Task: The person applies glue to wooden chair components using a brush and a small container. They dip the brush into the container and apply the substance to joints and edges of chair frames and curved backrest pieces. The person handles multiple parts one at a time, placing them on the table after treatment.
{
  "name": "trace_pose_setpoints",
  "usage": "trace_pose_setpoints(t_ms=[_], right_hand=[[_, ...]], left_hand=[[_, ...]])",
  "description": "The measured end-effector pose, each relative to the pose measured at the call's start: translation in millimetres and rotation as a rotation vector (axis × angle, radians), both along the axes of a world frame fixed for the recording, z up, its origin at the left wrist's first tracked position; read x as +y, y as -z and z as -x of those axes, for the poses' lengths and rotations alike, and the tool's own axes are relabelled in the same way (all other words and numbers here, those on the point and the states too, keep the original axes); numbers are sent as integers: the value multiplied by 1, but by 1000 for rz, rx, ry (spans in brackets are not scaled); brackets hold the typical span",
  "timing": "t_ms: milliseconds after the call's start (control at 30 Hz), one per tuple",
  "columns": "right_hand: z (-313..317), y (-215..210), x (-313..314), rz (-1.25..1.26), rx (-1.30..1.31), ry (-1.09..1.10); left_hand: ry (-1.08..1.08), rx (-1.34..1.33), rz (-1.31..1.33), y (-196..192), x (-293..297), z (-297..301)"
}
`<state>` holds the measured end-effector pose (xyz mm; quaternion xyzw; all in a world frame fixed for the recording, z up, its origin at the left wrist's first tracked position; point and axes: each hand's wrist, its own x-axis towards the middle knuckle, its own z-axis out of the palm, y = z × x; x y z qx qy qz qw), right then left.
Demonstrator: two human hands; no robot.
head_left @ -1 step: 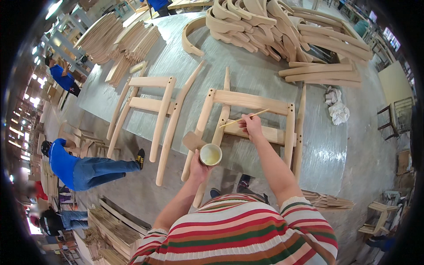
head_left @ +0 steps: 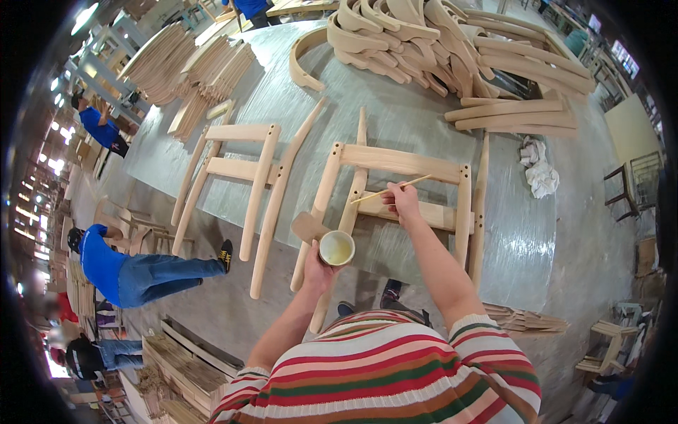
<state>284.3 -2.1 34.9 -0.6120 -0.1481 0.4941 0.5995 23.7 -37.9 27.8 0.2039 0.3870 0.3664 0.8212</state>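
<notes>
Head view: the left hand (head_left: 319, 267) is gripping a cup (head_left: 337, 248) of pale liquid (glue, by the look of it), its grip closed around the cup's side, holding it just off the desk's (head_left: 395, 127) near edge beside the frame (head_left: 395, 185). The right hand (head_left: 402, 201) is pinching a thin stick (head_left: 390, 189), fingers closed on its upper part, the tip pointing left toward the frame's left post, which is lying flat on the desk. A second frame (head_left: 244, 173) is lying to the left, bent wooden parts (head_left: 452, 42) are piled at the far end, and a rag (head_left: 540, 169) is sitting to the right.

Risks, as I judge them: the cup is hanging over the floor, so a tilt of the wrist could spill it; the stick could drip on the frame's face away from the joints; leaning in could nudge the frame off the edge.
</notes>
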Motion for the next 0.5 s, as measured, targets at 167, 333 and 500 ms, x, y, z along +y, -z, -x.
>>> trace_pose_setpoints(t_ms=[167, 333, 500], right_hand=[[-1, -2, -3, -95, 117, 99], [3, -6, -18, -307, -38, 71], [18, -30, -40, -408, -48, 126]], left_hand=[[32, 28, -19, 7, 3, 3], [52, -40, 60, -3, 6, 0], [53, -70, -19, -13, 21, 2]])
